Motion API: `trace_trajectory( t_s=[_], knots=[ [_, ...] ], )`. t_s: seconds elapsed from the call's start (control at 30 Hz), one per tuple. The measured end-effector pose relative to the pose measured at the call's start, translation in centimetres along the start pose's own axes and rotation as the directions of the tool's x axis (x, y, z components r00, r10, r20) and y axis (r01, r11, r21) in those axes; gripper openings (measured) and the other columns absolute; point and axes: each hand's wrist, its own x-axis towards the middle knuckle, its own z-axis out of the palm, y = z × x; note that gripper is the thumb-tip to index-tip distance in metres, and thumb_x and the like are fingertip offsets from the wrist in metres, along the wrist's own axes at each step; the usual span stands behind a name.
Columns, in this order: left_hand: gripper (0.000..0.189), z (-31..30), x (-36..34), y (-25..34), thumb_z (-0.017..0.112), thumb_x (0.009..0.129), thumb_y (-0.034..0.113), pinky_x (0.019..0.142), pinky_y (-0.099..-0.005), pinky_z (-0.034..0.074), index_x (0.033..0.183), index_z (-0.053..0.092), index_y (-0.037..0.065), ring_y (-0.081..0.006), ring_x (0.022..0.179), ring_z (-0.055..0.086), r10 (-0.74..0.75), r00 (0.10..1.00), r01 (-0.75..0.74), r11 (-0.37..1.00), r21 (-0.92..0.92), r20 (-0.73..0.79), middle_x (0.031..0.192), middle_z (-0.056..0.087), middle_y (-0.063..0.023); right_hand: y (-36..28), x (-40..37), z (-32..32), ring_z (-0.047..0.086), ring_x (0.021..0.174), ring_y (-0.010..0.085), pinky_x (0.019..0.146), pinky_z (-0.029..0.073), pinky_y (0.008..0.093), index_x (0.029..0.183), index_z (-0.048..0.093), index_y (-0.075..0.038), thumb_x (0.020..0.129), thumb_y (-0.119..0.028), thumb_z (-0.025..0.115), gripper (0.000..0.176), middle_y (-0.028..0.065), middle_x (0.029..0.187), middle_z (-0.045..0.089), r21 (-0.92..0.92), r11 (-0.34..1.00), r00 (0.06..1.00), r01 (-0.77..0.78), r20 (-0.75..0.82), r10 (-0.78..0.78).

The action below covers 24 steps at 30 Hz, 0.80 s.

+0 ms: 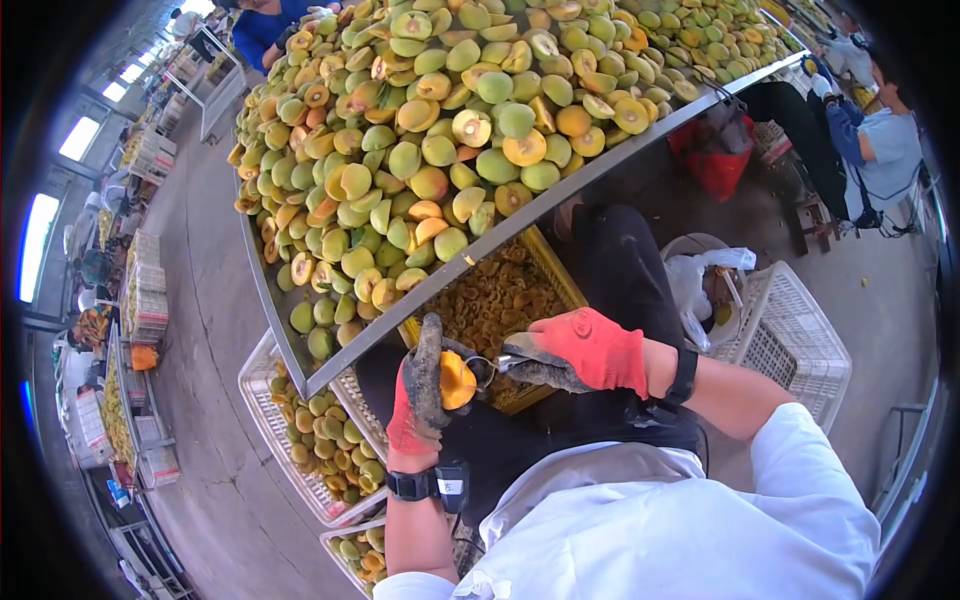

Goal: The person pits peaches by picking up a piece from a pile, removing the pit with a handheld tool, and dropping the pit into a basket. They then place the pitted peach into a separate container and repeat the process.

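Note:
My left hand (420,390), in a red glove with dark, dirty fingers, is closed around a peach half (458,380), its yellow cut face turned right. A metal tool with a ring-shaped end (506,361) is gripped in my right hand (590,350), also in a red glove. The tool's ring is right at the edge of the fruit. Below both hands, between my legs, stands a yellow crate (565,275) with a heap of brownish scraps (490,300). Just beyond is a metal-edged table (540,207) piled with halved green and yellow peaches (430,150).
White crates with peach halves stand at my left, one nearest the table corner (262,390). At my right are another white crate (800,335), a bucket with a plastic bag (690,285) and a red bag (722,175). Other people sit across the table and at right.

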Motion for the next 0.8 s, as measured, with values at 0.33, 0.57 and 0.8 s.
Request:
trace_trajectory(
  t_s=[0.33, 0.57, 0.8],
  knots=[
    [0.055, -1.0, 0.8, -1.3, 0.052, 0.089, 0.056, 0.036, -0.0241, 0.044, 0.077, 0.060, 0.003, -0.0185, 0.044, 0.060, -0.012, 0.998, 0.013, 1.000, -0.005, 0.054, 0.059, 0.061, -0.0083, 1.3, 0.3, 0.6, 0.062, 0.083, 0.0314, 0.067, 0.049, 0.0393, 0.123, 0.051, -0.016, 0.079, -0.014, 0.062, 0.045, 0.0116, 0.089, 0.059, -0.107, 0.993, 0.998, 0.046, -0.029, -0.050],
    [0.054, -0.7, 0.4, -0.8, 0.054, 0.089, 0.055, 0.036, -0.0232, 0.044, 0.077, 0.060, 0.003, -0.0182, 0.045, 0.061, -0.031, 0.999, 0.030, 0.999, 0.046, 0.018, 0.059, 0.061, -0.0079, 1.8, 0.5, 0.9, 0.062, 0.084, 0.0310, 0.066, 0.050, 0.0399, 0.126, 0.049, -0.015, 0.076, -0.012, 0.062, 0.052, 0.0111, 0.091, 0.058, -0.209, 0.978, 1.000, 0.025, 0.003, -0.025],
    [0.054, -1.4, 1.1, -1.6, 0.053, 0.090, 0.053, 0.036, -0.0222, 0.044, 0.086, 0.064, 0.000, -0.0178, 0.045, 0.061, -0.083, 0.996, 0.082, 0.996, 0.031, 0.030, 0.064, 0.063, -0.0079, 1.8, 0.7, 1.0, 0.062, 0.088, 0.0303, 0.070, 0.050, 0.0398, 0.118, 0.054, -0.011, 0.073, -0.010, 0.063, 0.046, 0.0108, 0.094, 0.058, -0.263, 0.965, 1.000, 0.014, -0.014, -0.018]
  ],
)
